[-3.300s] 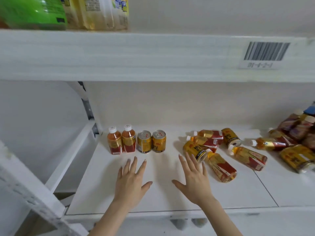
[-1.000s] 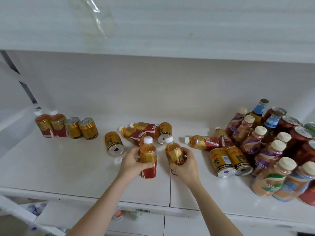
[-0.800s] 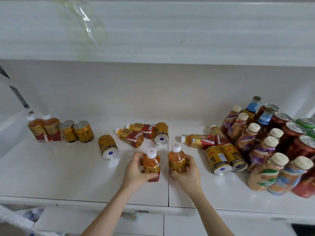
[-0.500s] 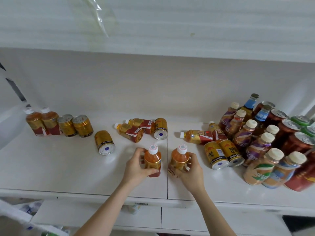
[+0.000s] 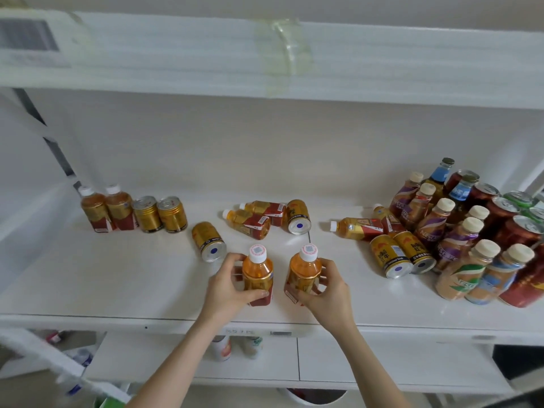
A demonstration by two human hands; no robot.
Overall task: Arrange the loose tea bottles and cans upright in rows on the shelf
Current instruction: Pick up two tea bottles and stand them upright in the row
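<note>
My left hand (image 5: 228,285) grips an upright amber tea bottle (image 5: 258,273) with a white cap near the shelf's front edge. My right hand (image 5: 326,287) grips a second tea bottle (image 5: 303,269), tilted slightly left. At the back left stand two tea bottles (image 5: 107,209) and two gold cans (image 5: 160,213) in a row. Loose on their sides lie a gold can (image 5: 208,241), two bottles (image 5: 250,222), another can (image 5: 298,216), a bottle (image 5: 357,228) and two cans (image 5: 401,254).
A dense cluster of upright coffee bottles (image 5: 459,260) and dark red cans (image 5: 518,231) fills the right end of the white shelf (image 5: 103,278). The shelf above (image 5: 265,60) overhangs closely. More bottles (image 5: 223,347) sit on the shelf below.
Both hands picked up a tea bottle each from the loose pile and stood them upright, drawing them toward the front edge. The view shifted slightly.
</note>
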